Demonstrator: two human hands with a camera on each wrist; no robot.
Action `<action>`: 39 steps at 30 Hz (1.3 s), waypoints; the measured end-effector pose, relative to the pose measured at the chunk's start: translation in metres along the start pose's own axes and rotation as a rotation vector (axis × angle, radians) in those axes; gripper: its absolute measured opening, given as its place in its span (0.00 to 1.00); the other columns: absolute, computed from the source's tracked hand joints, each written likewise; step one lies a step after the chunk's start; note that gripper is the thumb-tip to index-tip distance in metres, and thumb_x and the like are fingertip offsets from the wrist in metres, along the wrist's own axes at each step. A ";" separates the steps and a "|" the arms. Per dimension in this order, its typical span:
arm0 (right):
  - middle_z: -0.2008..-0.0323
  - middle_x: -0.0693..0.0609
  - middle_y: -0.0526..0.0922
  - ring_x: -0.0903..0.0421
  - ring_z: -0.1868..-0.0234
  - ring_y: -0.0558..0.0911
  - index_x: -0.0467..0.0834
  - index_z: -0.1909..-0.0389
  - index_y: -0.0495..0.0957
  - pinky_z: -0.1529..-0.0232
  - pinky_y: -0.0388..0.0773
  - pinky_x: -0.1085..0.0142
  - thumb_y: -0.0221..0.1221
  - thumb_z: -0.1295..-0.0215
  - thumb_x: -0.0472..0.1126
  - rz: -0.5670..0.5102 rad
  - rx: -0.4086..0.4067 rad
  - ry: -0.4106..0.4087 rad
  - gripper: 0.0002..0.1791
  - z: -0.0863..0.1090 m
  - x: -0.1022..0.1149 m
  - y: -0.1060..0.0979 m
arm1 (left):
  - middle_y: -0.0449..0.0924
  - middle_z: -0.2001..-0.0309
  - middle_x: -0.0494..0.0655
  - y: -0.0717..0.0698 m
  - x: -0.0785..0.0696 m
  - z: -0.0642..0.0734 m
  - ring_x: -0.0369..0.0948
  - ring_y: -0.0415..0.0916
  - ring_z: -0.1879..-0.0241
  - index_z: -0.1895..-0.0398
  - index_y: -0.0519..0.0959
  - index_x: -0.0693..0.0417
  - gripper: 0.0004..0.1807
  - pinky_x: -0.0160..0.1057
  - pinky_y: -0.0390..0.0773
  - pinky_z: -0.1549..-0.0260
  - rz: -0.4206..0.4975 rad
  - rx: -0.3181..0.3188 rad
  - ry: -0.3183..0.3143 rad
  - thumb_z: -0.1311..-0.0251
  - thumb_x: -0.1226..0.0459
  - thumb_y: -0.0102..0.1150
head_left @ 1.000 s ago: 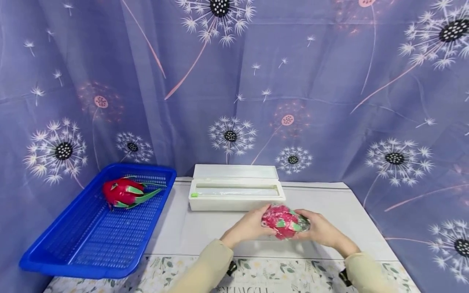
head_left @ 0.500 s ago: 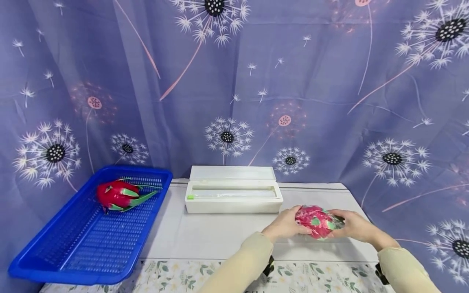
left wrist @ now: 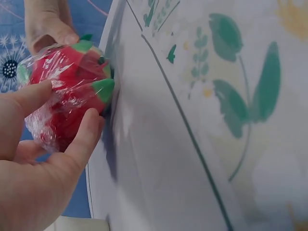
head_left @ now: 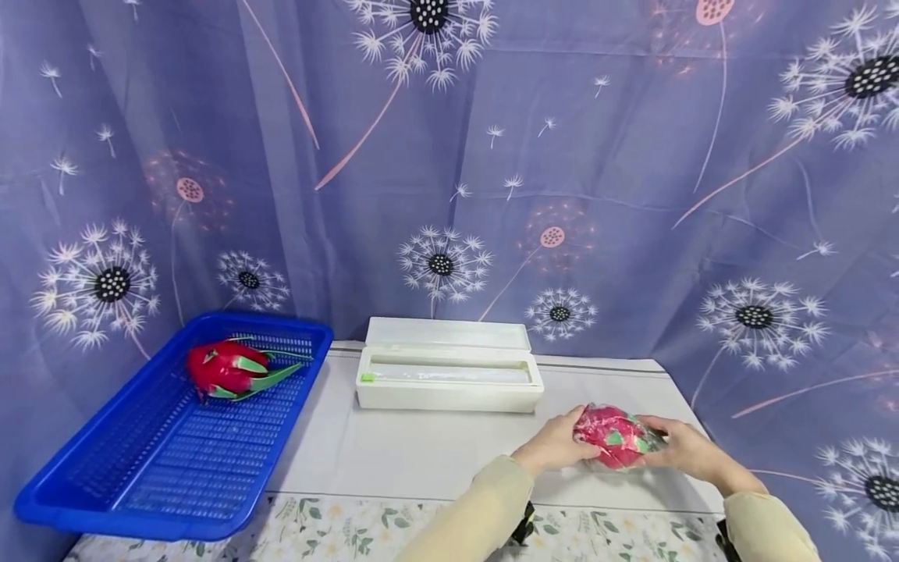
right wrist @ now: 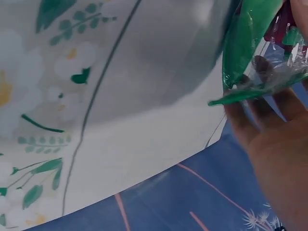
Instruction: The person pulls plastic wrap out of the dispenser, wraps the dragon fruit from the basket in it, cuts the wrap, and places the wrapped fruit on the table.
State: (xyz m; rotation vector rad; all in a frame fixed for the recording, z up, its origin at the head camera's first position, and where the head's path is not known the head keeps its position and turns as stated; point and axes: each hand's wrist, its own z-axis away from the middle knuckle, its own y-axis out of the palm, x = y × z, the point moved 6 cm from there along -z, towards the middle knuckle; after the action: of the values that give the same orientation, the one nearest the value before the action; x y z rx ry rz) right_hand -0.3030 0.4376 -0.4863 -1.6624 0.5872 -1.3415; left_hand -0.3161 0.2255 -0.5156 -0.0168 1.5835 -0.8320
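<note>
no legible txt, no readable nos.

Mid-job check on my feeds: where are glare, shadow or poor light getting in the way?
Head: brightest view, with small glints on the wrapped dragon fruit; left wrist: dimmer, with white glare streaks on the clear film and a dark shadow beside the fruit on the white table cover; right wrist: also dim, with a broad soft shadow across the cover.
</note>
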 end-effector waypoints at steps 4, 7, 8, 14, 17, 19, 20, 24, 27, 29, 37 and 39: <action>0.45 0.33 0.77 0.32 0.45 0.73 0.30 0.40 0.72 0.48 0.70 0.38 0.76 0.55 0.50 -0.010 -0.018 -0.034 0.44 0.000 0.003 0.005 | 0.71 0.35 0.47 -0.002 0.003 0.001 0.41 0.69 0.38 0.24 0.57 0.44 0.45 0.39 0.69 0.42 -0.039 0.014 0.005 0.43 0.53 0.68; 0.44 0.31 0.75 0.29 0.44 0.72 0.29 0.39 0.70 0.48 0.69 0.37 0.76 0.54 0.49 -0.019 -0.003 -0.025 0.45 0.003 0.006 0.005 | 0.70 0.35 0.48 0.000 0.004 0.001 0.41 0.68 0.37 0.24 0.56 0.43 0.46 0.40 0.68 0.40 -0.047 0.036 0.028 0.43 0.53 0.68; 0.44 0.29 0.75 0.29 0.44 0.71 0.28 0.38 0.69 0.49 0.69 0.36 0.76 0.55 0.48 -0.022 0.008 -0.025 0.46 0.003 0.007 0.005 | 0.70 0.35 0.48 0.000 0.003 0.001 0.41 0.68 0.37 0.23 0.55 0.44 0.46 0.40 0.68 0.40 -0.049 0.044 0.044 0.43 0.52 0.68; 0.47 0.26 0.72 0.29 0.49 0.73 0.26 0.35 0.62 0.53 0.71 0.37 0.77 0.57 0.44 0.092 0.132 -0.034 0.51 0.002 0.018 -0.001 | 0.60 0.29 0.48 -0.008 0.005 0.007 0.42 0.60 0.32 0.22 0.50 0.43 0.48 0.42 0.64 0.37 -0.056 0.121 0.088 0.41 0.48 0.66; 0.48 0.26 0.72 0.30 0.51 0.74 0.27 0.35 0.61 0.55 0.74 0.41 0.76 0.58 0.41 0.191 0.152 0.020 0.51 0.001 0.022 -0.011 | 0.56 0.27 0.49 -0.026 0.004 0.020 0.42 0.57 0.30 0.22 0.50 0.46 0.47 0.43 0.61 0.35 -0.127 0.125 0.118 0.39 0.46 0.63; 0.48 0.25 0.71 0.29 0.50 0.74 0.28 0.35 0.62 0.56 0.74 0.41 0.75 0.57 0.40 0.241 0.139 0.063 0.49 0.002 0.025 -0.019 | 0.55 0.26 0.49 -0.042 0.002 0.031 0.42 0.56 0.30 0.23 0.52 0.47 0.45 0.42 0.60 0.35 -0.192 0.121 0.141 0.37 0.45 0.60; 0.48 0.25 0.71 0.28 0.50 0.74 0.28 0.36 0.63 0.56 0.74 0.41 0.74 0.55 0.40 0.263 0.121 0.062 0.47 0.003 0.026 -0.024 | 0.55 0.26 0.49 -0.052 0.000 0.037 0.42 0.57 0.30 0.23 0.53 0.48 0.44 0.42 0.60 0.35 -0.228 0.116 0.157 0.36 0.45 0.59; 0.46 0.25 0.71 0.25 0.47 0.71 0.29 0.38 0.67 0.53 0.70 0.35 0.70 0.45 0.44 0.313 0.045 0.037 0.38 0.003 0.041 -0.035 | 0.54 0.26 0.52 -0.091 -0.001 0.055 0.43 0.57 0.30 0.25 0.57 0.48 0.38 0.42 0.61 0.35 -0.317 0.102 0.185 0.33 0.46 0.55; 0.45 0.26 0.71 0.25 0.44 0.69 0.31 0.38 0.69 0.52 0.68 0.34 0.67 0.40 0.47 0.309 0.020 0.009 0.35 0.001 0.063 -0.040 | 0.52 0.26 0.54 -0.120 0.000 0.067 0.45 0.53 0.28 0.26 0.60 0.49 0.34 0.47 0.59 0.34 -0.365 0.097 0.184 0.31 0.48 0.53; 0.44 0.27 0.71 0.25 0.44 0.69 0.32 0.38 0.70 0.51 0.68 0.33 0.65 0.38 0.48 0.303 0.009 -0.021 0.34 -0.003 0.081 -0.043 | 0.52 0.26 0.54 -0.140 0.002 0.075 0.46 0.52 0.27 0.27 0.62 0.49 0.32 0.49 0.59 0.34 -0.427 0.084 0.187 0.31 0.49 0.53; 0.43 0.31 0.74 0.31 0.43 0.72 0.35 0.39 0.73 0.47 0.69 0.37 0.64 0.36 0.42 0.332 -0.075 -0.181 0.27 -0.023 0.143 -0.045 | 0.64 0.32 0.53 -0.214 0.015 0.092 0.47 0.62 0.33 0.32 0.68 0.55 0.26 0.46 0.62 0.35 -0.546 0.026 0.210 0.29 0.55 0.54; 0.45 0.34 0.76 0.33 0.44 0.74 0.35 0.40 0.74 0.47 0.70 0.39 0.65 0.37 0.41 0.339 -0.089 -0.230 0.26 -0.027 0.155 -0.039 | 0.68 0.36 0.52 -0.228 0.021 0.097 0.46 0.66 0.36 0.33 0.70 0.57 0.25 0.45 0.64 0.36 -0.550 0.024 0.212 0.29 0.57 0.54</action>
State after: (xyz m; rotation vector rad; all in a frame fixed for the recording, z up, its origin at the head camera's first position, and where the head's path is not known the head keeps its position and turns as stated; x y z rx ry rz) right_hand -0.2884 0.3233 -0.3725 -1.6702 0.7601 -0.8792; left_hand -0.3375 -0.0001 -0.4127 -0.3714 1.7970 -1.3129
